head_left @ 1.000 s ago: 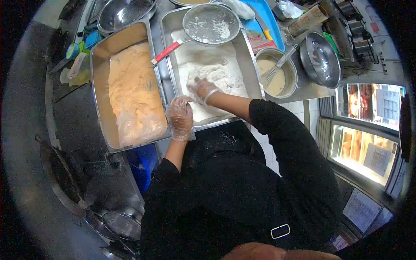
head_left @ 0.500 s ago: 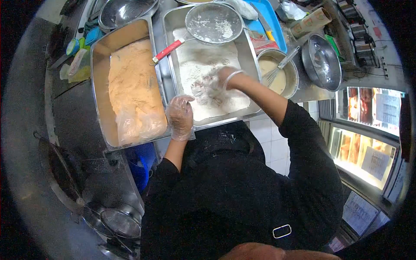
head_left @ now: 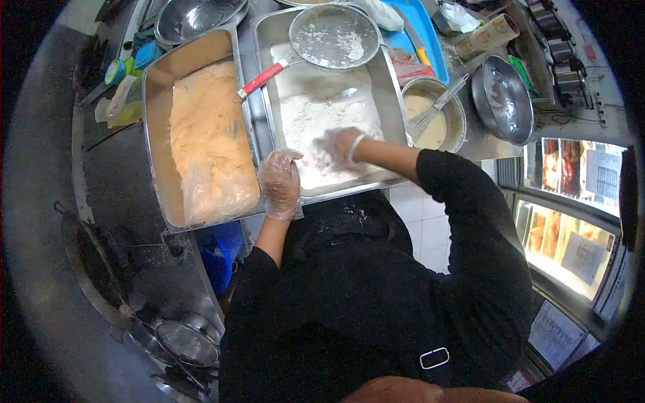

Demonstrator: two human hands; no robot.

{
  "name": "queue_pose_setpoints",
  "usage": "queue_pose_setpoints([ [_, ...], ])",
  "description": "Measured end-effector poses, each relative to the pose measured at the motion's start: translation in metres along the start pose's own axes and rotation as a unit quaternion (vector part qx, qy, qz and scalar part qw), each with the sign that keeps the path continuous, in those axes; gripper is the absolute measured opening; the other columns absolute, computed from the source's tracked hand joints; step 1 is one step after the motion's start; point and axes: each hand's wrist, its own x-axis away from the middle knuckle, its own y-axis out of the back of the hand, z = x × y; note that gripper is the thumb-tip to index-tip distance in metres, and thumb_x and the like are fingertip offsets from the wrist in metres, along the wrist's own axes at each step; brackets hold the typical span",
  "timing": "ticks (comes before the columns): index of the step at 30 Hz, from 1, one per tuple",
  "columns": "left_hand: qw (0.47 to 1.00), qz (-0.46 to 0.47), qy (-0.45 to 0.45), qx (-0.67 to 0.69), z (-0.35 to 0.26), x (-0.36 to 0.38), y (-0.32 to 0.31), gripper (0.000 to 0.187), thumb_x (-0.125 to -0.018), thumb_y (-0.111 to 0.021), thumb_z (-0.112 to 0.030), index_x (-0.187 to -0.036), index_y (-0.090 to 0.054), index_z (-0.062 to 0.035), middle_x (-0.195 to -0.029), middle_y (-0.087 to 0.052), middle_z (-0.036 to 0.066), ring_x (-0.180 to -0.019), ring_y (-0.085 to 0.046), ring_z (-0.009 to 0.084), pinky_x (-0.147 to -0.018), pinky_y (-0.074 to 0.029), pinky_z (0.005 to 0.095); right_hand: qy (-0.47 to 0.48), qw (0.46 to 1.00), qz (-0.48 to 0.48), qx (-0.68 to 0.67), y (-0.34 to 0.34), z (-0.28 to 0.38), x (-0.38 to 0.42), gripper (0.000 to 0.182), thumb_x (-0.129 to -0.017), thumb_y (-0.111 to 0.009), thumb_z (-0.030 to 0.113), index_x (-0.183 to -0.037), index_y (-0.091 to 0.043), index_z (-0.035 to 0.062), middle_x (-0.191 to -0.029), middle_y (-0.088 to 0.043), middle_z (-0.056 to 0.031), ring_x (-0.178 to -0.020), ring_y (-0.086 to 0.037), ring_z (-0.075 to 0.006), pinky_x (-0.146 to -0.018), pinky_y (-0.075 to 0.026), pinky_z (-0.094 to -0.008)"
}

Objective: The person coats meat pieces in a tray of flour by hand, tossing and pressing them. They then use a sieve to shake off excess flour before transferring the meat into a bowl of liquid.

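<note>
My right hand [head_left: 346, 146], in a clear glove, is down in the white flour [head_left: 322, 114] at the near part of a steel tray [head_left: 269, 101]. Motion smears its fingers. At the near left corner of that tray is my left hand [head_left: 279, 176], also gloved, with its fingers curled; whether anything is between them cannot be made out. Left of it stands a second steel tray [head_left: 154, 154] holding orange powder [head_left: 205, 124] and a clear plastic bag [head_left: 218, 198]. A sieve [head_left: 332, 40] with a red handle lies across the far end of the flour tray.
Right of the flour tray are a pot of batter [head_left: 426, 127] with a whisk [head_left: 443, 101] and a steel bowl [head_left: 502, 101]. A knife [head_left: 413, 33] lies on a blue tray [head_left: 437, 57]. Another bowl [head_left: 198, 17] stands at the back left, and a lit display case [head_left: 561, 242] at the right.
My right hand has moved a little nearer to my body through the flour, and the flour's surface has changed shape. My left hand has stayed almost where it was.
</note>
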Motion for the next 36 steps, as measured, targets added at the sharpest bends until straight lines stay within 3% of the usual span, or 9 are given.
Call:
queue_pose_setpoints([
  [6, 1.0, -0.008, 0.015, 0.014, 0.002, 0.003, -0.003, 0.023, -0.07, -0.058, 0.009, -0.084, -0.063, -0.0083, -0.088, -0.066, 0.009, -0.087, -0.062, 0.0318, -0.079, -0.048, 0.0438, -0.149, 0.957, -0.25, -0.012, -0.008, -0.005, -0.03, 0.085, -0.086, -0.051, 0.068, -0.153, -0.026, 0.0228, -0.155, -0.023, -0.0249, -0.139, -0.027, -0.0516, -0.106, -0.037, -0.0617],
  [9, 1.0, -0.003, 0.007, 0.008, 0.002, 0.001, -0.002, 0.023, -0.07, -0.059, 0.008, -0.085, -0.063, -0.0089, -0.088, -0.066, 0.008, -0.087, -0.062, 0.0319, -0.08, -0.048, 0.0444, -0.06, 0.99, -0.095, 0.085, -0.007, 0.039, -0.035, 0.081, -0.092, -0.042, 0.066, -0.155, -0.018, 0.021, -0.158, -0.017, -0.0235, -0.129, -0.042, -0.0512, -0.103, -0.04, -0.0586],
  [14, 1.0, 0.003, 0.002, 0.01, 0.001, 0.0, 0.002, 0.023, -0.071, -0.059, 0.007, -0.086, -0.063, -0.0098, -0.088, -0.066, 0.008, -0.089, -0.062, 0.0318, -0.081, -0.048, 0.0442, 0.001, 0.995, -0.011, -0.098, -0.003, -0.018, 0.001, 0.046, -0.098, -0.042, 0.043, -0.124, -0.063, 0.0102, -0.12, -0.063, -0.0229, -0.097, -0.066, -0.0408, -0.085, -0.052, -0.0503],
  [15, 1.0, -0.002, -0.001, 0.009, 0.001, 0.001, 0.002, 0.023, -0.071, -0.059, 0.007, -0.086, -0.063, -0.01, -0.088, -0.066, 0.008, -0.089, -0.062, 0.0315, -0.081, -0.048, 0.0441, -0.069, 0.995, -0.076, -0.003, -0.019, -0.041, -0.016, 0.034, -0.093, -0.051, 0.032, -0.098, -0.074, 0.007, -0.092, -0.071, -0.0197, -0.094, -0.069, -0.0344, -0.08, -0.054, -0.0473],
  [17, 1.0, -0.014, -0.005, 0.009, 0.001, 0.001, 0.0, 0.023, -0.072, -0.059, 0.007, -0.086, -0.063, -0.0103, -0.088, -0.066, 0.008, -0.09, -0.062, 0.031, -0.08, -0.048, 0.0439, -0.099, 0.986, -0.087, 0.102, 0.022, -0.038, 0.013, 0.026, -0.086, -0.057, 0.027, -0.088, -0.075, 0.008, -0.091, -0.072, -0.0162, -0.091, -0.07, -0.0324, -0.08, -0.054, -0.0404],
  [23, 0.999, -0.003, 0.024, 0.035, 0.0, 0.002, 0.001, 0.023, -0.072, -0.058, 0.008, -0.085, -0.064, -0.0103, -0.09, -0.066, 0.008, -0.091, -0.061, 0.0305, -0.081, -0.047, 0.0421, -0.003, 0.986, -0.164, -0.022, -0.023, -0.008, -0.03, 0.041, -0.088, -0.061, 0.032, -0.119, -0.052, 0.0051, -0.106, -0.067, -0.0192, -0.088, -0.069, -0.0362, -0.079, -0.054, -0.0469],
  [29, 0.999, 0.002, 0.029, 0.03, 0.0, 0.002, 0.0, 0.021, -0.075, -0.059, 0.008, -0.085, -0.065, -0.0096, -0.089, -0.064, 0.008, -0.092, -0.061, 0.03, -0.081, -0.048, 0.0414, 0.007, 0.996, -0.059, 0.07, -0.006, -0.034, -0.012, 0.025, -0.083, -0.063, 0.029, -0.084, -0.072, 0.0056, -0.087, -0.07, -0.019, -0.087, -0.069, -0.0352, -0.077, -0.054, -0.0458],
  [34, 1.0, 0.003, 0.013, 0.007, 0.006, 0.004, -0.003, 0.024, -0.072, -0.06, 0.007, -0.087, -0.062, -0.0103, -0.091, -0.065, 0.008, -0.089, -0.061, 0.0308, -0.08, -0.047, 0.0429, -0.179, 0.952, -0.249, -0.021, 0.009, -0.074, -0.038, 0.028, -0.088, -0.061, 0.027, -0.097, -0.073, 0.0031, -0.092, -0.071, -0.0208, -0.083, -0.07, -0.0311, -0.073, -0.055, -0.0406],
  [36, 1.0, 0.005, 0.016, 0.001, 0.006, 0.005, -0.004, 0.024, -0.072, -0.06, 0.007, -0.088, -0.062, -0.0103, -0.091, -0.065, 0.008, -0.089, -0.061, 0.0309, -0.08, -0.047, 0.0431, -0.178, 0.929, -0.24, -0.219, 0.025, -0.078, -0.041, 0.04, -0.089, -0.061, 0.038, -0.104, -0.07, 0.0017, -0.1, -0.07, -0.0207, -0.087, -0.069, -0.0315, -0.08, -0.054, -0.0397],
])
